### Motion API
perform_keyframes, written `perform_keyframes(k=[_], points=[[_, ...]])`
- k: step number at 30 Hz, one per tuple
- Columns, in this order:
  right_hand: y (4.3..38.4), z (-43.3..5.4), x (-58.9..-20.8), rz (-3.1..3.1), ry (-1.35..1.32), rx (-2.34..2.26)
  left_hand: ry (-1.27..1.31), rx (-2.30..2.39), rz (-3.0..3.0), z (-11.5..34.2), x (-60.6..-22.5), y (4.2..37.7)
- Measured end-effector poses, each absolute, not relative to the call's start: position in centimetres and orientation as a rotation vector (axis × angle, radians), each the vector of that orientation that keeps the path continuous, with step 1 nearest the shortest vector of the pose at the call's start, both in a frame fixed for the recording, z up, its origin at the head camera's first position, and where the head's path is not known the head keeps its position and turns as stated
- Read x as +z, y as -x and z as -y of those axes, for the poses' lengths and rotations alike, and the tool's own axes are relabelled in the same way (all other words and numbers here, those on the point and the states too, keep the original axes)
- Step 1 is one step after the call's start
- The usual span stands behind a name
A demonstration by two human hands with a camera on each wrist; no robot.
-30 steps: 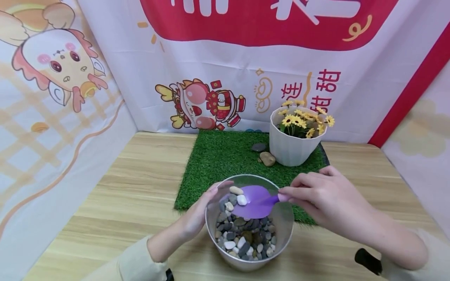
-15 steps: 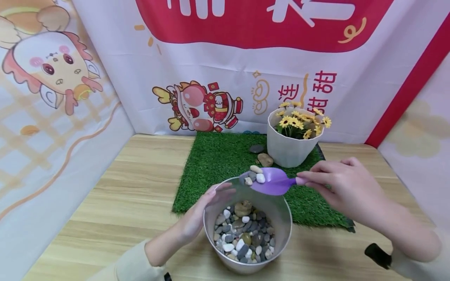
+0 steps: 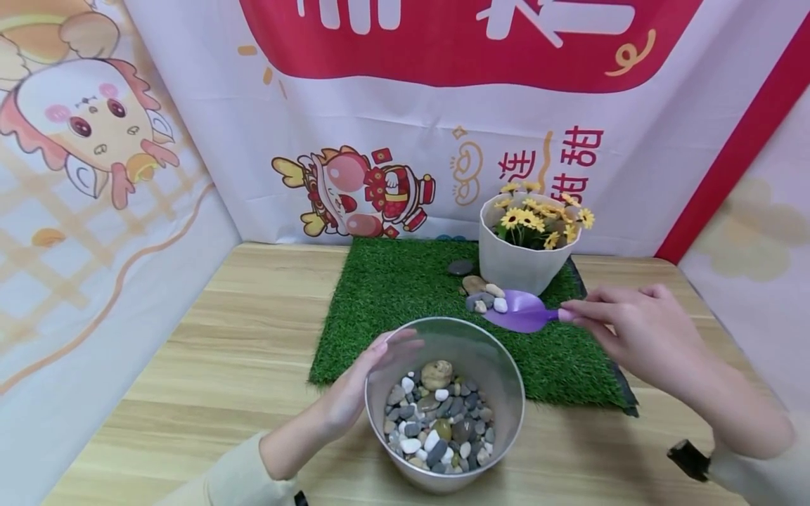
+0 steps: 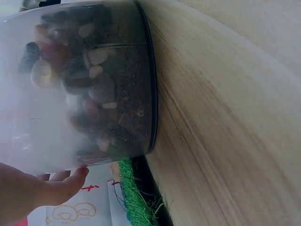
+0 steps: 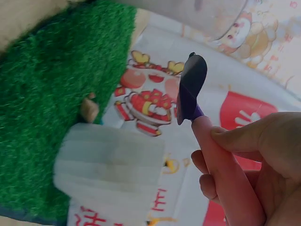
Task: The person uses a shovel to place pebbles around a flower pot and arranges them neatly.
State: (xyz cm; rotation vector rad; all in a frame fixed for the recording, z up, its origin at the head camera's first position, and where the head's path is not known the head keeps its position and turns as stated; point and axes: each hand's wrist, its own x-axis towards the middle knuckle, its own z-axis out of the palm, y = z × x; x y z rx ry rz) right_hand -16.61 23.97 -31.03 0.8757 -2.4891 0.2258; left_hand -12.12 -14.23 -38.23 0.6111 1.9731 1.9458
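My right hand (image 3: 645, 337) grips the pink handle (image 5: 223, 167) of a small trowel with a purple blade (image 3: 522, 314). Several pebbles (image 3: 500, 306), white, grey and tan, lie on the blade's left end. The loaded trowel is over the grass mat, just in front of the white flowerpot (image 3: 522, 263). A translucent bucket (image 3: 508, 393) stands near me, its bottom covered with mixed stones (image 3: 436, 425). My left hand (image 3: 350, 390) rests against the bucket's left side with fingers extended; in the left wrist view those fingers (image 4: 70, 186) touch the outer wall.
Yellow flowers (image 3: 528, 219) rise from the flowerpot, which stands on a green artificial grass mat (image 3: 399, 281). Beside the pot lie a dark flat stone (image 3: 460, 267) and a tan stone (image 3: 473, 284). Wooden tabletop (image 3: 253, 337) surrounds the mat, with printed cloth (image 3: 411, 112) behind.
My right hand has lifted the trowel with its pebbles out of the bucket and carried it right and away from me, over the mat towards the flowerpot. My left hand stays on the bucket.
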Motion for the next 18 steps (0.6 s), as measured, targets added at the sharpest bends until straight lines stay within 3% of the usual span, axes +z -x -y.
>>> perform_keyframes(k=[18], points=[[19.2, -25.8, -36.2, 2.624, -0.765, 0.193, -0.612, 1.943, -1.977, 14.2, -38.3, 12.1]])
